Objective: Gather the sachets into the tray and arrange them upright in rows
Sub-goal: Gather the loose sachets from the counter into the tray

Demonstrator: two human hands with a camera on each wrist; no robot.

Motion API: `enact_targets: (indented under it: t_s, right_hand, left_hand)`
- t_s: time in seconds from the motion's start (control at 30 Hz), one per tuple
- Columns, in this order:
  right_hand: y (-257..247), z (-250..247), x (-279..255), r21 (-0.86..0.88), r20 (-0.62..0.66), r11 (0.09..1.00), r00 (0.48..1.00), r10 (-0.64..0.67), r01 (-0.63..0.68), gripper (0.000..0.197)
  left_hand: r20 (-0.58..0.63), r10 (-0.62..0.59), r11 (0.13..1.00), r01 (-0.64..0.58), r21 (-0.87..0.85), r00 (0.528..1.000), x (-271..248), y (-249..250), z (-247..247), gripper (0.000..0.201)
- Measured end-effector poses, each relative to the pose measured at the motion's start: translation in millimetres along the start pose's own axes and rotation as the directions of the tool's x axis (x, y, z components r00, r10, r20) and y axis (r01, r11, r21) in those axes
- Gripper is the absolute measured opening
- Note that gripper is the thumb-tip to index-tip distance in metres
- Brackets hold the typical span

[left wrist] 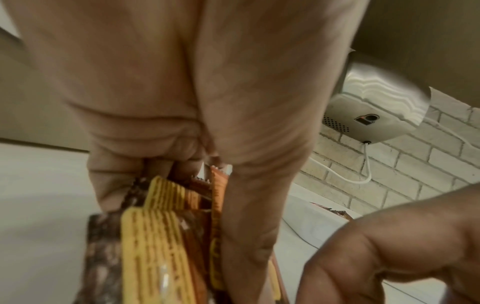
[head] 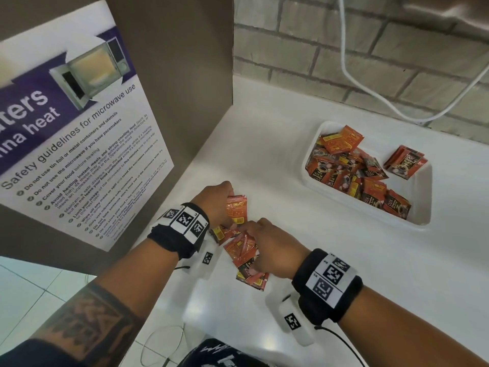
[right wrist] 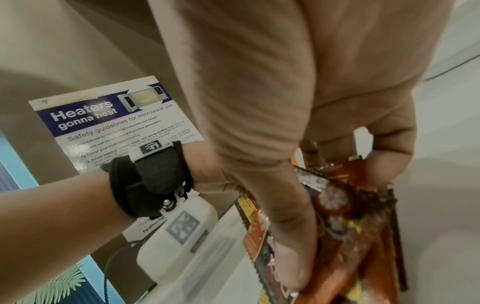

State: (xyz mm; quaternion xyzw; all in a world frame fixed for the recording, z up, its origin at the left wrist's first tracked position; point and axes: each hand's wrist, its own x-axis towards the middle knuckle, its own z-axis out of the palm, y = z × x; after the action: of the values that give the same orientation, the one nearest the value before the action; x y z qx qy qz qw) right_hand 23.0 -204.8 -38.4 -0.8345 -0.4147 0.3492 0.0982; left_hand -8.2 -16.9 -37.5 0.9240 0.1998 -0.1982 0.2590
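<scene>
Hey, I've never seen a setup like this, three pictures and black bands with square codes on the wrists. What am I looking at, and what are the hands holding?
No machine here: a person works with bare hands, wearing one camera on the head and one on each wrist. The big picture is the head view; the two close-ups look along each hand. On the white counter sits a white tray of jumbled orange sachets, with a few more sachets by its far edge. The left hand grips a bunch of sachets, seen close in the left wrist view. The right hand holds another bunch. A microwave safety poster hangs on the left.
</scene>
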Motion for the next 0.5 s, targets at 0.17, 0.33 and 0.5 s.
enact_targets:
  t_s: [0.17, 0.33, 0.5]
  right_hand:
    - [7.3, -10.5, 1.5, 0.067, -0.052, 0.997, 0.997, 0.051, -0.048, 0.05]
    - [12.7, -14.4, -1.5, 0.111, -0.088, 0.993, 0.994, 0.061, -0.051, 0.042]
    - [6.0, -6.8, -1.8, 0.001, -0.061, 1.0, 0.998, 0.026, -0.026, 0.073]
  left_hand:
    - [-0.009, 0.022, 1.0, -0.022, 0.017, 1.0, 3.6, -1.7, -4.0, 0.065]
    - [0.02, 0.066, 0.998, -0.067, 0.013, 0.998, 10.5, 1.8, -4.4, 0.059]
    - [0.042, 0.079, 0.997, -0.08, 0.003, 0.996, 20.1, 7.1, -2.8, 0.058]
